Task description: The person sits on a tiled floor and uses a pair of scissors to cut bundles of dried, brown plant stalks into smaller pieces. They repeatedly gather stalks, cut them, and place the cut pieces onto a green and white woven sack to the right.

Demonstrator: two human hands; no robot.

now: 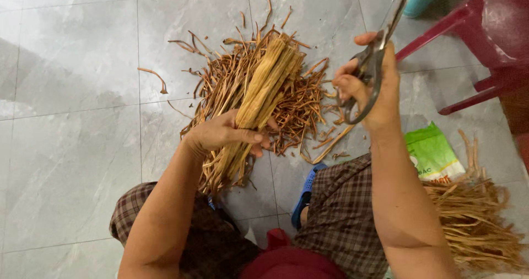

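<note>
A bundle of tan strips is gripped by the left hand, fingers wrapped round it, above a scrap pile on the floor. Scissors are held in the closed right hand (blades raised). More strips lie rightward, beside a green bag.

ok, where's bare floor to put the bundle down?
Bare tile left of the scrap pile, beyond the left hand holding the bundle. Crowded on the right: strips, green bag, red chair. The right hand holds the scissors.
</note>
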